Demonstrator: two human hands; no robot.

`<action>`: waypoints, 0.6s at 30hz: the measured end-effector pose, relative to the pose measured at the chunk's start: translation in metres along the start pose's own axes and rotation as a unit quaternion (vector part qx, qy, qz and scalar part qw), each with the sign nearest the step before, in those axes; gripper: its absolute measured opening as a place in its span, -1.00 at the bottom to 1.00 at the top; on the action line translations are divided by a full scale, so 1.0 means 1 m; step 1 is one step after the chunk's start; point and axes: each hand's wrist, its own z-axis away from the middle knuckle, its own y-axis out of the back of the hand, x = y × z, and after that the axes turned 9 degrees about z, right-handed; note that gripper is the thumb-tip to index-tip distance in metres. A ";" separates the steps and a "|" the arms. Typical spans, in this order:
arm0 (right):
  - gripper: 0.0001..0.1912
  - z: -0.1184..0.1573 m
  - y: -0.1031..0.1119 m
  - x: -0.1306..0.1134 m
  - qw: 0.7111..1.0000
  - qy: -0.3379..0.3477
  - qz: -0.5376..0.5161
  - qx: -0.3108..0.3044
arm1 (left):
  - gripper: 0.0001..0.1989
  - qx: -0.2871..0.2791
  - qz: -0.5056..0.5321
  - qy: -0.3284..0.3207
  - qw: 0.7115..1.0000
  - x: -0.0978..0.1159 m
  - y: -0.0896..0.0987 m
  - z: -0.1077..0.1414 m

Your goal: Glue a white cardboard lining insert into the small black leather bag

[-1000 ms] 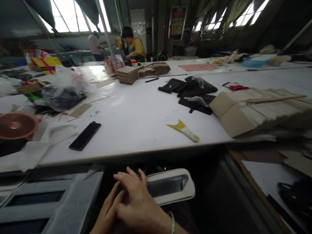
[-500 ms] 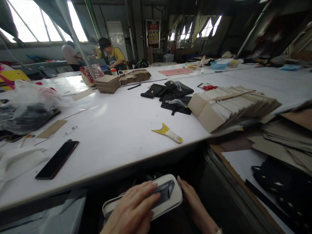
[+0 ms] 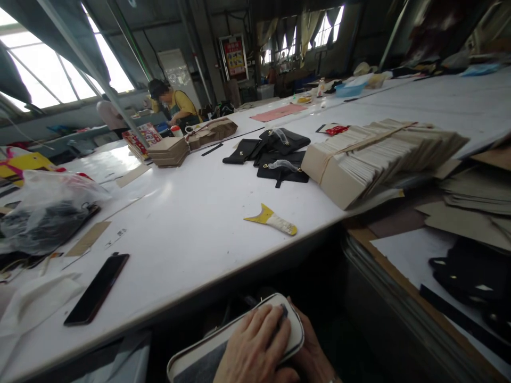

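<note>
A cream case or bag [image 3: 235,325] with rounded corners, a dark piped edge and a dark band along its face is tilted in front of me, below the table edge. Across its face lies my left hand [image 3: 255,343], fingers stretched out and close together, covering much of the dark band. A small dark bit shows at the fingertips; whether it is part of the band I cannot tell. My right hand [image 3: 313,348] holds the right end of the bag, its fingers mostly hidden behind it.
On the white table [image 3: 191,234] lie a yellow forked tool [image 3: 271,219], a phone [image 3: 97,289], black pouches [image 3: 279,154] and a tied bundle of card pieces [image 3: 379,154]. A plastic bag [image 3: 51,213] sits left. Two people work at the back.
My left hand has slid right and forward along the bag's face, baring more of the band at the left. My right hand has closed in on the bag's end. The view has tilted.
</note>
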 end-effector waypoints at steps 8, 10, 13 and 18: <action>-0.62 0.005 0.001 -0.009 1.000 -0.018 -0.011 0.017 | -0.32 -0.038 0.027 0.014 0.999 -0.001 -0.003 -0.001; -0.59 0.003 0.002 -0.012 0.999 -0.036 -0.017 0.014 | -0.30 -0.050 0.033 0.021 0.998 0.000 -0.003 -0.001; -0.57 0.001 0.005 -0.014 0.999 -0.046 -0.027 0.011 | -0.31 -0.080 0.052 0.042 0.995 0.001 -0.002 -0.004; -0.57 0.003 0.007 -0.010 0.999 -0.034 -0.020 0.016 | -0.24 -0.109 0.089 0.069 0.988 0.004 0.003 -0.007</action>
